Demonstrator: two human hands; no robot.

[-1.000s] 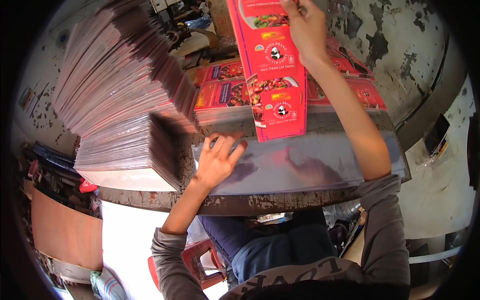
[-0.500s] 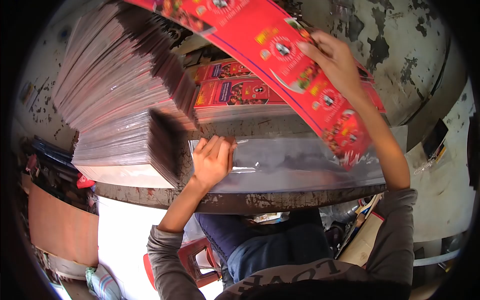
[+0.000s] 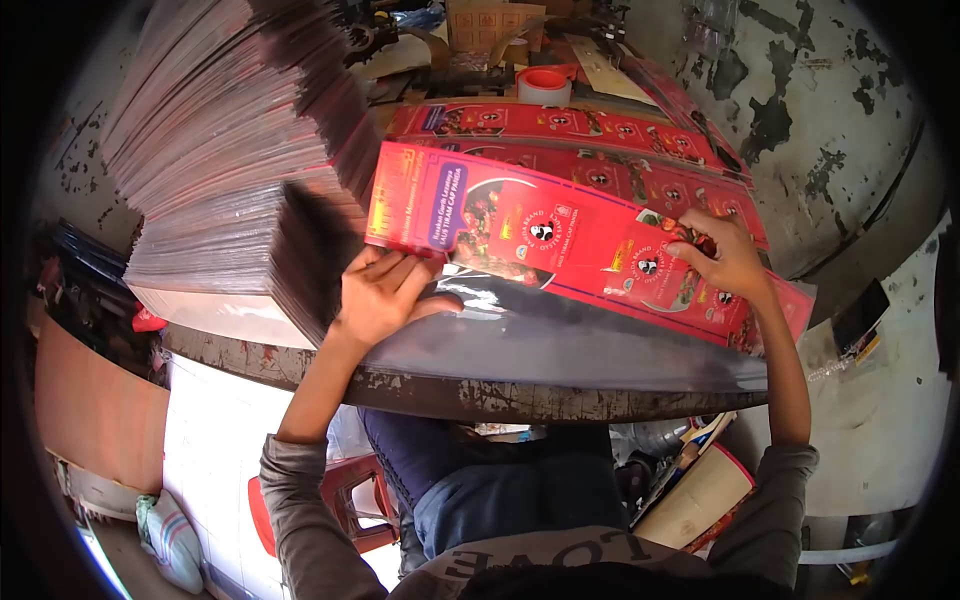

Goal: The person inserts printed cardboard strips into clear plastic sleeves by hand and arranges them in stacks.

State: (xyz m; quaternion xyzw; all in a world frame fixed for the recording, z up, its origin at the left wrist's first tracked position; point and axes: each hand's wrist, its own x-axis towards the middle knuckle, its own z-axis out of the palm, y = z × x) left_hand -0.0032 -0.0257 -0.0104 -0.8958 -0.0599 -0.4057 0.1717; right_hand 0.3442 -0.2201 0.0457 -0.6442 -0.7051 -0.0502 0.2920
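Note:
A long red printed sheet [image 3: 590, 240] slants across the table, with sauce branding and food pictures on its face. My right hand [image 3: 728, 258] is closed on its upper edge towards the right end, thumb on top. At the lower left corner of the sheet, the curled fingers of my left hand [image 3: 385, 290] close on the edge. The left thumb points right, over the mouth of a clear plastic sleeve [image 3: 540, 335]. That sleeve lies flat along the table's front edge, partly under the sheet. Whether the sheet's end is inside the sleeve, I cannot tell.
Tall piles of plastic-covered sheets [image 3: 215, 240] stand at the left. More red printed sheets [image 3: 610, 175] lie in rows behind. Further back are a roll of red tape [image 3: 545, 85] and cardboard pieces. A red stool [image 3: 350, 500] stands below the table [image 3: 520, 400].
My right hand has brought the red printed sheet down and lowered its left end to my left hand. My left hand has shifted slightly left and up, and its thumb now stretches out.

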